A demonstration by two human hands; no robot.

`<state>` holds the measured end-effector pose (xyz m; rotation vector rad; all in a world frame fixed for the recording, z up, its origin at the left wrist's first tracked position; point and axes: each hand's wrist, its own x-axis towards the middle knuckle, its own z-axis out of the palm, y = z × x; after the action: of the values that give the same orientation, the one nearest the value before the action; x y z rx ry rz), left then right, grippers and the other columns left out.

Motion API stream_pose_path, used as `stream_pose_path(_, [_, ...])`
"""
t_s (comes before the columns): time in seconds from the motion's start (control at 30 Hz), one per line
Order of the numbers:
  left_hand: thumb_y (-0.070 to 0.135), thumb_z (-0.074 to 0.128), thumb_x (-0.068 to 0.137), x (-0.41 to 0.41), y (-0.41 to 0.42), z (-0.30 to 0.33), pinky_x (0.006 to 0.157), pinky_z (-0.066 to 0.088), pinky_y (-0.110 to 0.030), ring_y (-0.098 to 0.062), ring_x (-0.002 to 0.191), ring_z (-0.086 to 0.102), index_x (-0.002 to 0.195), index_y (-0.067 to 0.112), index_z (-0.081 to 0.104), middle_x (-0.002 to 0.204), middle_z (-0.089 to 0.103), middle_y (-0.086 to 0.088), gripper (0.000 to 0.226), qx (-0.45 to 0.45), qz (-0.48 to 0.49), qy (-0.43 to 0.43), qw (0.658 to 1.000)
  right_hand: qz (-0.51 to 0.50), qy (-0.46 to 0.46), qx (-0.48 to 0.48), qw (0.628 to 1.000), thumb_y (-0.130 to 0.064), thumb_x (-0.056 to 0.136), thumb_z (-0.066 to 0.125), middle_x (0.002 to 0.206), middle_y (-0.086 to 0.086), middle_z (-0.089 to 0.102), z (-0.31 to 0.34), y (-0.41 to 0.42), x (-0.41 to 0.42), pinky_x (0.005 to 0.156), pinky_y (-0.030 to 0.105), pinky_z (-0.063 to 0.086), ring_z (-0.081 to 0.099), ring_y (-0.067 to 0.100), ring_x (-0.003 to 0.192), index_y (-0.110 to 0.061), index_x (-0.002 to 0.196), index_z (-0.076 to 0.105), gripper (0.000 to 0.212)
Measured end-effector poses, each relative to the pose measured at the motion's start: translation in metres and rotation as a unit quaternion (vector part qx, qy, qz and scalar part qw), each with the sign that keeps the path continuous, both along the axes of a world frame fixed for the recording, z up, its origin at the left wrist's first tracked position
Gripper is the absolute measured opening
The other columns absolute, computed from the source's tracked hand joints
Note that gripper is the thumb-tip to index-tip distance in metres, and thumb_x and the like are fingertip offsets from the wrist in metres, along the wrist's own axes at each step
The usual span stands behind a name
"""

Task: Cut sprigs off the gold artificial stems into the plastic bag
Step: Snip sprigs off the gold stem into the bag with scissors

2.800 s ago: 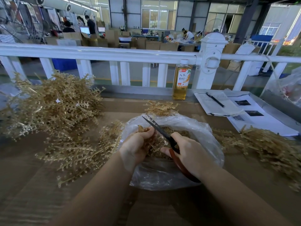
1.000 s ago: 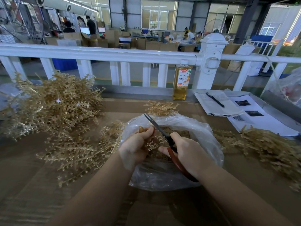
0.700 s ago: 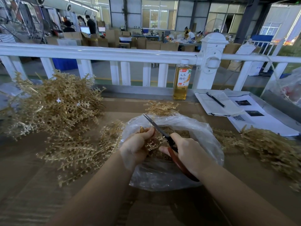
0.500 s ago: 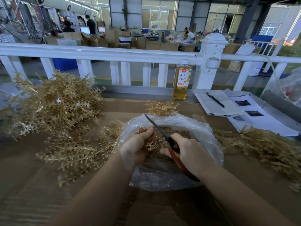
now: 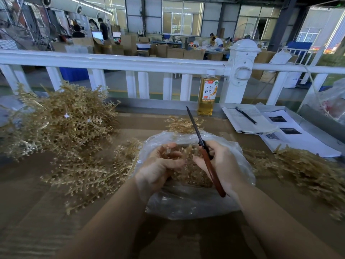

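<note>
A clear plastic bag (image 5: 188,202) lies open on the table in front of me, with cut gold sprigs (image 5: 194,177) inside. Over its mouth my left hand (image 5: 158,165) holds a small gold stem piece (image 5: 182,151) in curled fingers. My right hand (image 5: 222,163) grips red-handled scissors (image 5: 206,157); the blades are together and point up and away, clear of the stem. A thin bare stalk runs between my two hands.
A big heap of gold stems (image 5: 59,124) lies at the left, another pile (image 5: 306,171) at the right, a small sprig (image 5: 182,124) behind the bag. A tea bottle (image 5: 207,96), papers with a pen (image 5: 248,118) and a white railing (image 5: 130,62) stand at the back.
The scissors have swung from pointing left over my left hand to pointing up and away. My right hand has moved right, and my left hand's fingers have loosened around the stem piece.
</note>
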<state>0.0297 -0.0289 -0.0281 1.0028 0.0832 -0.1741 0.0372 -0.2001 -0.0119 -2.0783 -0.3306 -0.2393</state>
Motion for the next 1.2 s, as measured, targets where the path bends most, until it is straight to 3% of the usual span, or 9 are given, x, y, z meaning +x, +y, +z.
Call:
stream_pose_path(0.23, [-0.018,0.064,0.058,-0.003,-0.003,-0.001,0.054,0.055,-0.023,-0.018,0.065,0.071,0.123,0.009,0.043,0.074,0.072,-0.011,0.074,-0.023,0.050,0.012,0.998,-0.016,0.020,0.049,0.998,-0.004,0.079,0.074,0.085,-0.002,0.068,0.000,0.002,0.002,0.079,0.040,0.055,0.066,0.019,0.079,-0.029,0.090,0.059,0.031])
stream_pose_path(0.33, [-0.020,0.062,0.068,-0.004,-0.004,0.001,0.053,0.055,-0.023,-0.020,0.065,0.071,0.118,0.010,0.043,0.073,0.073,-0.012,0.062,-0.029,0.066,0.012,0.997,-0.020,0.006,0.026,0.999,-0.008,0.080,0.074,0.081,-0.004,0.068,0.001,0.002,0.001,0.075,0.031,0.056,0.067,0.015,0.079,-0.031,0.087,0.059,0.029])
stream_pose_path(0.5, [-0.019,0.058,0.078,0.002,-0.002,0.004,0.048,0.053,-0.021,-0.016,0.056,0.066,0.087,0.017,0.047,0.073,0.067,-0.012,0.039,-0.068,0.132,-0.002,0.989,-0.054,-0.051,-0.030,0.997,-0.022,0.086,0.071,0.076,-0.012,0.063,0.000,0.001,-0.002,0.061,0.009,0.046,0.061,0.004,0.072,-0.026,0.092,0.060,0.013])
stream_pose_path(0.63, [-0.015,0.055,0.084,0.008,-0.003,0.002,0.054,0.054,-0.019,-0.014,0.062,0.066,0.087,0.018,0.052,0.084,0.063,-0.013,0.034,-0.068,0.175,0.002,0.982,-0.035,-0.041,-0.067,0.996,-0.039,0.087,0.068,0.069,-0.012,0.061,-0.003,0.003,-0.007,0.059,0.012,0.045,0.060,0.003,0.066,-0.024,0.086,0.060,0.016])
stream_pose_path(0.73, [-0.013,0.053,0.087,0.010,-0.004,-0.003,0.056,0.055,-0.020,-0.013,0.063,0.066,0.091,0.020,0.053,0.081,0.065,-0.011,0.034,-0.046,0.183,-0.008,0.982,-0.028,-0.015,-0.110,0.993,-0.049,0.088,0.062,0.072,-0.010,0.059,-0.007,0.004,-0.007,0.066,0.028,0.049,0.059,0.012,0.071,-0.023,0.086,0.058,0.026])
stream_pose_path(0.87, [-0.009,0.048,0.091,0.009,-0.009,-0.008,0.060,0.054,-0.016,-0.010,0.067,0.064,0.077,0.009,0.056,0.077,0.062,-0.006,0.024,0.023,0.182,-0.028,0.983,-0.033,-0.010,-0.162,0.986,-0.052,0.089,0.058,0.072,-0.012,0.055,-0.011,0.003,-0.009,0.067,0.027,0.046,0.058,0.014,0.073,-0.026,0.089,0.052,0.027])
stream_pose_path(0.97, [-0.008,0.053,0.089,0.009,-0.009,-0.008,0.067,0.054,-0.018,-0.011,0.077,0.065,0.091,0.006,0.064,0.089,0.066,-0.006,0.018,0.048,0.164,-0.009,0.985,-0.051,-0.036,-0.201,0.978,-0.054,0.089,0.056,0.082,-0.011,0.062,-0.016,0.004,-0.013,0.067,0.023,0.043,0.060,0.013,0.079,-0.026,0.103,0.057,0.031])
stream_pose_path(1.07, [-0.009,0.069,0.076,0.006,-0.005,-0.011,0.073,0.052,-0.020,-0.012,0.096,0.063,0.109,0.016,0.061,0.108,0.062,0.002,0.041,0.117,0.140,-0.024,0.983,-0.058,-0.069,-0.211,0.973,-0.055,0.089,0.056,0.099,-0.005,0.068,-0.022,0.007,-0.015,0.072,0.020,0.043,0.063,0.014,0.092,-0.024,0.118,0.058,0.043])
stream_pose_path(1.2, [-0.012,0.073,0.071,0.004,-0.010,-0.012,0.089,0.050,-0.030,-0.012,0.103,0.058,0.111,0.021,0.056,0.107,0.057,0.009,0.054,0.205,0.156,-0.055,0.965,-0.065,-0.092,-0.193,0.975,-0.054,0.086,0.060,0.103,-0.002,0.069,-0.027,0.008,-0.015,0.078,0.024,0.046,0.063,0.016,0.097,-0.021,0.121,0.059,0.048])
